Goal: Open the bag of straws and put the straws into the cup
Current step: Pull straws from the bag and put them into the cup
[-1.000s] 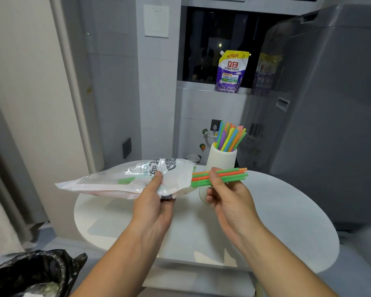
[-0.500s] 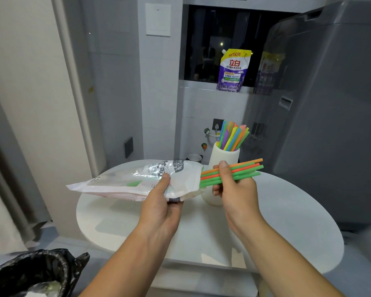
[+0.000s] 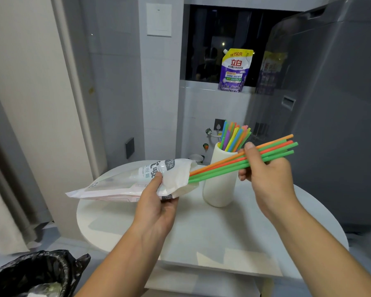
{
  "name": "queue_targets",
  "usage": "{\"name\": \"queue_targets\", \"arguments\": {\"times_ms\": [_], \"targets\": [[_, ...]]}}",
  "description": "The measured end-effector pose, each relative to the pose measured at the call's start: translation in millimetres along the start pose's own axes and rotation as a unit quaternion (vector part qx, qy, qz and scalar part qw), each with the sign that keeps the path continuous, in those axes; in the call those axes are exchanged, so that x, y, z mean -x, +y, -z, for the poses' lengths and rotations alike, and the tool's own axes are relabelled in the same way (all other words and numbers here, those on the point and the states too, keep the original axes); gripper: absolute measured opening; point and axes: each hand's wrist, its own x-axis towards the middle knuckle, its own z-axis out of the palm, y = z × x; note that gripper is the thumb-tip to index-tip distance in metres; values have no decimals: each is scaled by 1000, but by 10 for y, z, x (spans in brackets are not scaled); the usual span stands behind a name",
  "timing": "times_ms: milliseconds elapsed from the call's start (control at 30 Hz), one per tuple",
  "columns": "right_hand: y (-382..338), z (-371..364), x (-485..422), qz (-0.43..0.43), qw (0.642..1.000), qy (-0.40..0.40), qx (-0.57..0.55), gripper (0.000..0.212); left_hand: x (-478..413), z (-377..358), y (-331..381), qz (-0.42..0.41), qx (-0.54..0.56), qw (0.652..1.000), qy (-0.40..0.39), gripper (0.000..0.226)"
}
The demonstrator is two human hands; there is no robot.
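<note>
Above the far half of the round white tabletop (image 3: 201, 232), both hands are raised clear of its surface. The left hand (image 3: 156, 202) grips the white straw bag (image 3: 124, 183) near its open mouth, thumb pressed on top and the other fingers curled underneath. The bag lies roughly level, with its sealed end out past the tabletop's left edge and its mouth facing right.

The right hand (image 3: 270, 181) holds a bundle of green and orange straws (image 3: 221, 168). Its thumb lies over them and its fingers (image 3: 243, 175) curl round from below, gripping the bundle about two-thirds along. The straws slant up to the right. Their lower ends meet the bag's mouth and are hidden behind its loose flap. Their upper ends stick out beyond the hand.

Behind the bundle a tall white ribbed cup (image 3: 219, 189) stands upright near the tabletop's far edge. It already holds a fan of mixed-colour straws (image 3: 234, 138) leaning right. The bundle crosses in front of the cup's upper part.

Below the tabletop's near-left edge sits a bin lined with a black bag (image 3: 36, 273). On the window ledge behind stands a purple detergent pouch (image 3: 235, 70), and a grey washing machine (image 3: 330, 103) fills the right side.
</note>
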Motion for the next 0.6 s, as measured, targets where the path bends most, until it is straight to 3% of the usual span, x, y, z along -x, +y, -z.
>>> {"name": "queue_targets", "arguments": {"times_ms": [233,600], "targets": [[-172,162,-103,25,1000,10,-10,30,-17,-5,-9,1,8,1000,-1,22],[-260,368,-217,25,999,41,-17,26,-43,-7,-17,-8,7,1000,-3,32]]}}
